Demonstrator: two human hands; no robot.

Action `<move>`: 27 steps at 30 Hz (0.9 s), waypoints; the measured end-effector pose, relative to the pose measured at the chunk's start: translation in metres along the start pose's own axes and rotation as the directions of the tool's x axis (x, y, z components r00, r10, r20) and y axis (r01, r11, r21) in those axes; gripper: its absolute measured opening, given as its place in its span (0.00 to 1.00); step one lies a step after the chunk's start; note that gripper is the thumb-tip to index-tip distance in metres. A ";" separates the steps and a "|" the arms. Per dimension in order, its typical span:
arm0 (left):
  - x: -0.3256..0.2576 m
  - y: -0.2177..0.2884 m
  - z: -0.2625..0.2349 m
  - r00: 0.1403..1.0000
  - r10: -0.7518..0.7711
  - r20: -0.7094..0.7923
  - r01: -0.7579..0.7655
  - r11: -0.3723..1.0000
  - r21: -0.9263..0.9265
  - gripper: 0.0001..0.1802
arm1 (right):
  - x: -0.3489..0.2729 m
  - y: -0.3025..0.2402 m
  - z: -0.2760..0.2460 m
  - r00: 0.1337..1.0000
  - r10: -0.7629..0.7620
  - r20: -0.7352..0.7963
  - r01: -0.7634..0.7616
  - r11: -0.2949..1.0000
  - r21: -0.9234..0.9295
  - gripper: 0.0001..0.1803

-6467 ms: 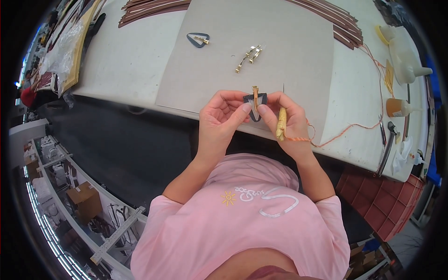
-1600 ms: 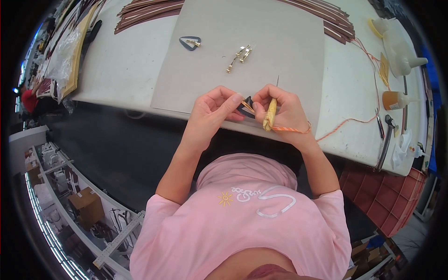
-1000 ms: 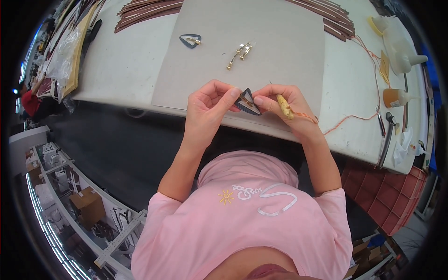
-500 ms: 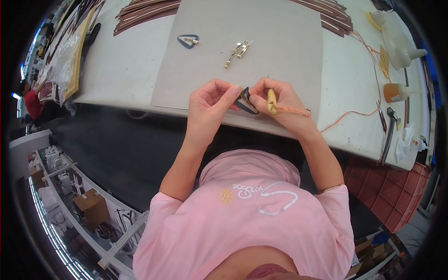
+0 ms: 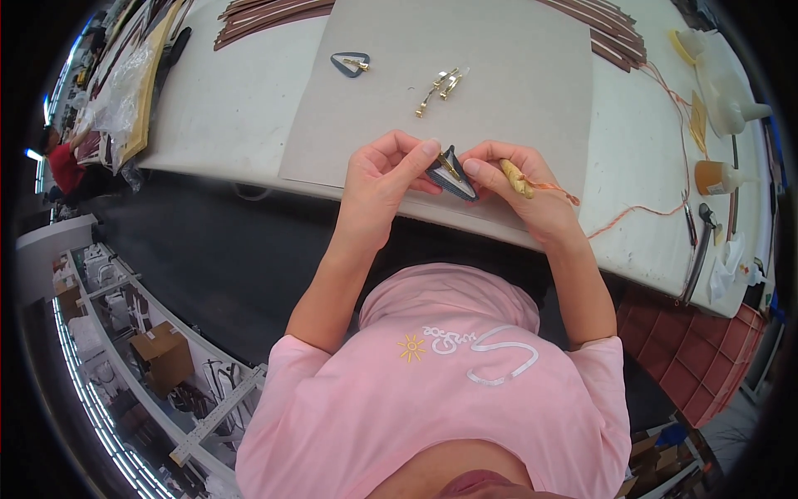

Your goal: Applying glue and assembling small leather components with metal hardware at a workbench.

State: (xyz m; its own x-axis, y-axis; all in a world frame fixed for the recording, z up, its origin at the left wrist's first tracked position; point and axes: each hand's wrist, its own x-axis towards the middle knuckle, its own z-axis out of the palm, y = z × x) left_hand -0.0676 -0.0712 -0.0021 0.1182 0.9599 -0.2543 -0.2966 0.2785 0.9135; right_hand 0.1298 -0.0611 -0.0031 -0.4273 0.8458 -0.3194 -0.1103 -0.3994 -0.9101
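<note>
Near the middle of the frame, above the front edge of the white table (image 5: 218, 108), a dark blue-grey triangular piece with a pale centre (image 5: 460, 184) is held in the air. Its long axis slants, with the broad end at upper left and the narrow tip pointing to lower right. A slim gold metal clip (image 5: 449, 168) lies along that axis.

The left hand (image 5: 386, 170) pinches the broad end between thumb and forefinger, its other fingers curled. The right hand (image 5: 519, 185) brings its thumb and forefinger to the piece's right side; whether they grip it, I cannot tell. A yellow tape-wrapped handle (image 5: 517, 178) sits in that hand, sloping down to the right, with a twisted orange-and-white cord (image 5: 636, 212) trailing from it to the right.

On the flat grey sheet (image 5: 374, 112), another dark-edged triangular piece (image 5: 338, 63) lies at upper left of centre, and loose gold metal clips (image 5: 443, 89) lie in a cluster at upper centre.
</note>
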 end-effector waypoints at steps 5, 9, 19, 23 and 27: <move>-0.001 0.002 0.000 0.999 0.035 0.027 -0.036 0.997 0.065 0.09 | 0.003 0.004 -0.004 1.000 -0.010 0.022 0.010 1.000 -0.010 0.13; -0.002 0.003 0.000 0.997 0.064 0.042 -0.068 0.994 0.085 0.08 | 0.003 0.003 -0.004 0.999 -0.009 0.033 0.009 1.000 -0.011 0.14; -0.004 0.005 0.001 0.996 0.081 0.037 -0.084 0.994 0.072 0.08 | 0.000 0.001 -0.004 1.000 -0.024 0.011 0.023 1.000 0.012 0.15; -0.006 0.005 0.002 0.996 0.085 0.031 -0.086 0.996 0.037 0.07 | -0.002 -0.004 0.003 0.998 -0.029 -0.053 0.027 0.999 -0.035 0.13; -0.008 0.006 0.003 0.995 0.095 0.037 -0.098 0.993 0.063 0.07 | -0.004 -0.003 0.002 0.999 -0.037 -0.034 0.033 0.994 -0.107 0.12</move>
State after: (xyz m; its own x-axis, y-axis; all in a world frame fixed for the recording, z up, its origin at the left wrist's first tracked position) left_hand -0.0677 -0.0768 0.0065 0.1246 0.9802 -0.1539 -0.2464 0.1808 0.9522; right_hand 0.1300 -0.0637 0.0012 -0.3923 0.8715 -0.2944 -0.0275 -0.3310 -0.9432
